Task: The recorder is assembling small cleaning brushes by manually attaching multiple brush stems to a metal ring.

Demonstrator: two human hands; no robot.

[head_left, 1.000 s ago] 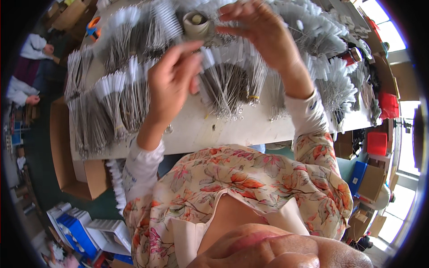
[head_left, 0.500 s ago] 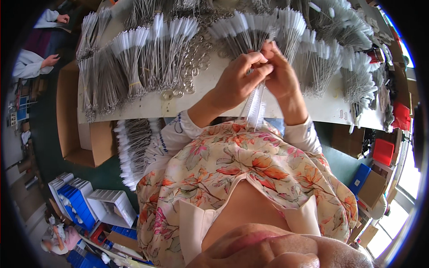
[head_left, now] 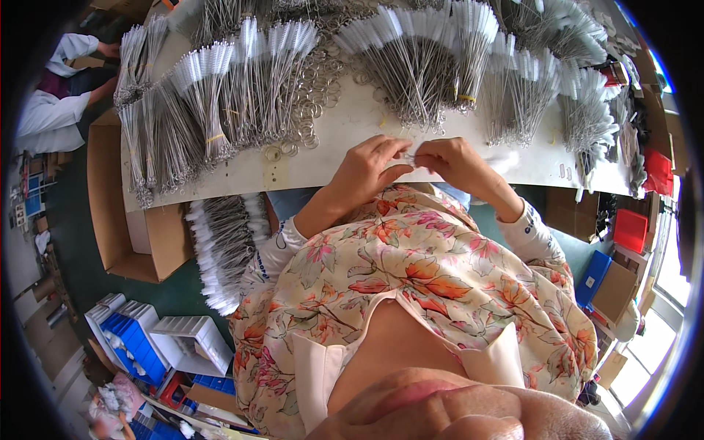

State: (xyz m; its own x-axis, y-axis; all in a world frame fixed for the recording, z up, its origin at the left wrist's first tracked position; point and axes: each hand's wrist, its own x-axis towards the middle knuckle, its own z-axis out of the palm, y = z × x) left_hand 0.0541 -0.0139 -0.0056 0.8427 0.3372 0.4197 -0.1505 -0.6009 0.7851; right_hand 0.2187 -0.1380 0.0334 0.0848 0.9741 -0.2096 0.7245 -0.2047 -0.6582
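Just above the table's front edge, my left hand [head_left: 372,170] and my right hand [head_left: 456,166] meet with their fingertips close together. A thin-wired brush with white bristles [head_left: 503,159] lies in my right fingers, its blurred bristle end sticking out to the right. My left thumb and fingers are bent in toward the brush's other end, around a small glinting piece too fine to make out. Beyond my hands, a fanned pile of wire brushes [head_left: 418,70] rests with bristles away from me and looped ends toward me.
More brush bundles [head_left: 217,92] cover the table [head_left: 345,139] left and right. Metal rings [head_left: 306,110] lie scattered between bundles. A cardboard box [head_left: 139,242] and brushes [head_left: 220,249] sit below at left. Beyond the left table end, a co-worker's sleeve [head_left: 62,114] shows.
Both hands have come down from the brush pile toward the table's front edge. Bristles that hung downward between my hands now point right. The co-worker's hands at left have moved toward the table.
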